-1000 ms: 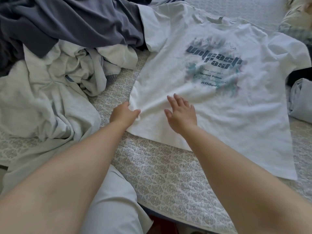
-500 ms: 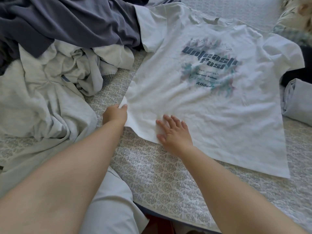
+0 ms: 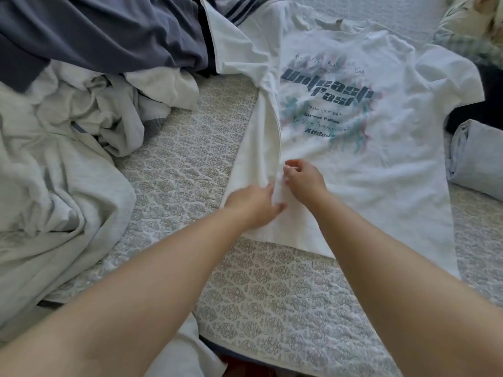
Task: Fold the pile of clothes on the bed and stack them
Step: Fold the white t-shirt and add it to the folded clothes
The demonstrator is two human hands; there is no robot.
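A white T-shirt (image 3: 381,170) with a dark "Unleash Fast" print lies face up on the patterned bedspread (image 3: 272,295). Its left side is folded in over the body, making a long flap that runs from the left sleeve down to the hem. My left hand (image 3: 253,206) grips the lower end of that flap near the hem. My right hand (image 3: 303,180) sits just beside it, fingers curled and pinching the flap's edge. A pile of unfolded clothes (image 3: 68,137), pale grey and white, lies to the left, with a dark blue-grey garment (image 3: 95,31) on top at the back.
A folded pale grey garment (image 3: 476,159) lies at the right edge of the bed. Something dark (image 3: 490,85) and a patterned fabric (image 3: 462,28) show at the far right. The bed's near edge runs below my forearms.
The shirt's left side has been lifted and folded inward over the body. My left hand moved right with the edge, and my right hand went from flat on the hem to pinching the flap.
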